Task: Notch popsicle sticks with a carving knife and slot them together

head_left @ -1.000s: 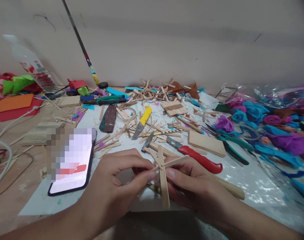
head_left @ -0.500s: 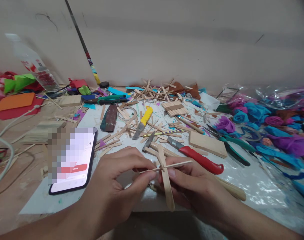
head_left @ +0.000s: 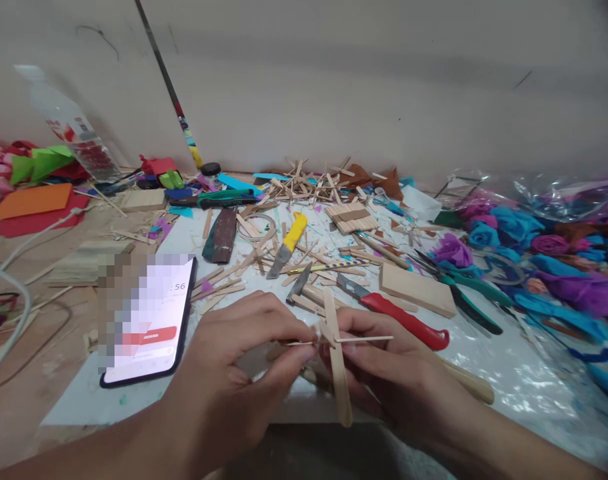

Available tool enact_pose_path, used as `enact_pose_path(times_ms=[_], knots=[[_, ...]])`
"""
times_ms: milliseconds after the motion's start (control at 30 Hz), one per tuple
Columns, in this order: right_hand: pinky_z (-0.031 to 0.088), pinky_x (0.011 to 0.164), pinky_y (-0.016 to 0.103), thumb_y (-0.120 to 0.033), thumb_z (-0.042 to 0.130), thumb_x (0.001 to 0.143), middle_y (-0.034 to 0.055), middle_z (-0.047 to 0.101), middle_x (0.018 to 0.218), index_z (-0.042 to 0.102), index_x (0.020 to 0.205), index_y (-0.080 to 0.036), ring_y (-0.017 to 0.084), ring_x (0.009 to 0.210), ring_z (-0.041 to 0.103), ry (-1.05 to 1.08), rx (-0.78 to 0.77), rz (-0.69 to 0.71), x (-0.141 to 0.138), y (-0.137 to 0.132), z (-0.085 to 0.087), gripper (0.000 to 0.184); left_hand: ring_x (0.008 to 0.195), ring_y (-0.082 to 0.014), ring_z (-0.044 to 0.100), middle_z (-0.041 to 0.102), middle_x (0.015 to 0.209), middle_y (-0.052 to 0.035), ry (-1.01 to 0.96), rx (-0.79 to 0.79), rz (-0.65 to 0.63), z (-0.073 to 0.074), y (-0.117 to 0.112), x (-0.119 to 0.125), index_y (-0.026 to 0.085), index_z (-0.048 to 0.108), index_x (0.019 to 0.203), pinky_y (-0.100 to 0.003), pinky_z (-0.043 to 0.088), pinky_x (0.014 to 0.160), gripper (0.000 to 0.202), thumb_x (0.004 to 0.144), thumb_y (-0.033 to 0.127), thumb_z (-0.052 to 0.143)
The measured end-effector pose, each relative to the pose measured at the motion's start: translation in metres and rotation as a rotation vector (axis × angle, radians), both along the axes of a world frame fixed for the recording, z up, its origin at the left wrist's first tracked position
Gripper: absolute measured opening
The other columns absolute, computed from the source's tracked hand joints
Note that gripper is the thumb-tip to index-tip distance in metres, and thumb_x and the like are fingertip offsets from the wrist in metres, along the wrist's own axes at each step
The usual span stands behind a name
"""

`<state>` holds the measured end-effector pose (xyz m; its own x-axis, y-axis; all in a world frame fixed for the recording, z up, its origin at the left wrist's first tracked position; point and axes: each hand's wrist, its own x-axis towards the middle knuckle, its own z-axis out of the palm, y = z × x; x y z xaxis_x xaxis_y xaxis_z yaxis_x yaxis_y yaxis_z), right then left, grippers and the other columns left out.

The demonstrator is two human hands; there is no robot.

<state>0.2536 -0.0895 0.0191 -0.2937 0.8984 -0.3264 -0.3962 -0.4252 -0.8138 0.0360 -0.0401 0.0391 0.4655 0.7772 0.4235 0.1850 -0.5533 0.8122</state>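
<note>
Both hands pinch a cross of popsicle sticks low in the middle of the view. One flat stick stands nearly upright; a thinner one lies across it edge-on. My left hand has its fingertips closed on the left end of the cross stick. My right hand pinches the crossing from the right. A phone with a lit screen lies just left of my left hand.
A red-handled knife, a yellow utility knife, green pliers and a small wooden board lie beyond the hands among several loose sticks. Blue and purple paper flowers fill the right. A plastic bottle leans on the wall.
The thin cross stick has turned from tilted to about level and now shows edge-on. The upright stick has shifted a little to the right. Both hands keep their pinch.
</note>
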Motion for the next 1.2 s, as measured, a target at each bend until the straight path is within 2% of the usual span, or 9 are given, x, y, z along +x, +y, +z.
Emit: enact_pose_path(times_ms=[167, 333, 400, 533, 667, 800, 867, 967, 1200], knots=[[0.035, 0.048, 0.02, -0.044, 0.091, 0.085, -0.0032, 0.064, 0.068, 0.072, 0.092, -0.021, 0.006, 0.047, 0.044, 0.083, -0.077, -0.002, -0.0035, -0.0012, 0.0022, 0.03, 0.076, -0.0075, 0.071, 0.077, 0.083, 0.0064, -0.013, -0.01, 0.01, -0.0005, -0.0001, 0.0015, 0.025, 0.082, 0.088, -0.014, 0.052, 0.071, 0.019, 0.092, 0.007, 0.076], [0.041, 0.05, 0.015, -0.04, 0.094, 0.083, -0.0027, 0.062, 0.068, 0.074, 0.088, -0.018, 0.006, 0.054, 0.054, 0.138, -0.138, -0.012, -0.0035, -0.0037, 0.0017, 0.029, 0.075, -0.0081, 0.071, 0.077, 0.083, 0.0068, -0.031, -0.049, -0.013, -0.0014, 0.0002, 0.0014, 0.026, 0.082, 0.09, -0.016, 0.053, 0.071, 0.017, 0.095, 0.011, 0.076], [0.043, 0.049, 0.015, -0.038, 0.094, 0.083, -0.0025, 0.06, 0.066, 0.076, 0.085, -0.016, 0.007, 0.053, 0.053, 0.155, -0.157, 0.011, -0.0042, -0.0054, 0.0019, 0.027, 0.074, -0.008, 0.07, 0.076, 0.082, 0.0068, -0.024, -0.067, -0.034, -0.0017, -0.0004, 0.0008, 0.026, 0.082, 0.091, -0.016, 0.052, 0.07, 0.016, 0.097, 0.013, 0.076], [0.04, 0.039, 0.016, -0.039, 0.087, 0.09, -0.0025, 0.057, 0.057, 0.079, 0.081, -0.016, 0.007, 0.043, 0.048, 0.19, -0.164, 0.065, -0.0063, -0.0088, 0.001, 0.026, 0.072, -0.0081, 0.07, 0.076, 0.081, 0.0071, -0.036, -0.081, -0.051, -0.0019, -0.0024, -0.0004, 0.025, 0.081, 0.089, -0.017, 0.052, 0.069, 0.016, 0.098, 0.013, 0.075], [0.041, 0.039, 0.015, -0.039, 0.083, 0.093, -0.0028, 0.056, 0.053, 0.078, 0.076, -0.017, 0.007, 0.042, 0.048, 0.206, -0.154, 0.083, -0.006, -0.0093, -0.0012, 0.028, 0.076, -0.0072, 0.072, 0.077, 0.083, 0.0081, -0.079, -0.086, -0.067, -0.0008, -0.0042, -0.0005, 0.025, 0.08, 0.09, -0.017, 0.052, 0.072, 0.018, 0.098, 0.01, 0.075], [0.044, 0.042, 0.013, -0.037, 0.086, 0.091, -0.0018, 0.061, 0.061, 0.079, 0.083, -0.017, 0.007, 0.047, 0.054, 0.186, -0.151, 0.057, -0.0042, -0.008, -0.0018, 0.023, 0.075, -0.0068, 0.07, 0.076, 0.081, 0.0065, -0.1, -0.013, -0.062, 0.0011, -0.004, -0.0003, 0.023, 0.081, 0.089, -0.016, 0.051, 0.071, 0.018, 0.097, 0.008, 0.074], [0.048, 0.051, 0.012, -0.034, 0.09, 0.087, -0.0017, 0.063, 0.069, 0.079, 0.09, -0.017, 0.007, 0.056, 0.057, 0.168, -0.155, 0.006, -0.0039, -0.0072, -0.0007, 0.02, 0.074, -0.0074, 0.068, 0.075, 0.079, 0.0047, -0.104, 0.046, -0.06, 0.0015, -0.0028, -0.0002, 0.02, 0.081, 0.089, -0.017, 0.051, 0.07, 0.017, 0.096, 0.006, 0.074], [0.052, 0.064, 0.014, -0.031, 0.094, 0.084, -0.0012, 0.064, 0.074, 0.078, 0.091, -0.018, 0.007, 0.064, 0.059, 0.136, -0.165, -0.042, -0.004, -0.0066, 0.0019, 0.021, 0.076, -0.0086, 0.068, 0.075, 0.08, 0.0022, -0.121, 0.106, -0.06, 0.0012, -0.0013, -0.0001, 0.017, 0.081, 0.09, -0.018, 0.052, 0.073, 0.016, 0.096, 0.004, 0.074], [0.05, 0.066, 0.014, -0.032, 0.095, 0.083, -0.0016, 0.066, 0.078, 0.082, 0.092, -0.021, 0.006, 0.066, 0.058, 0.136, -0.149, -0.03, -0.0027, -0.0055, 0.0067, 0.02, 0.074, -0.0091, 0.065, 0.073, 0.079, 0.0018, -0.106, 0.199, -0.038, 0.0015, -0.0043, -0.0001, 0.016, 0.077, 0.087, -0.02, 0.05, 0.072, 0.017, 0.096, 0.003, 0.072]])
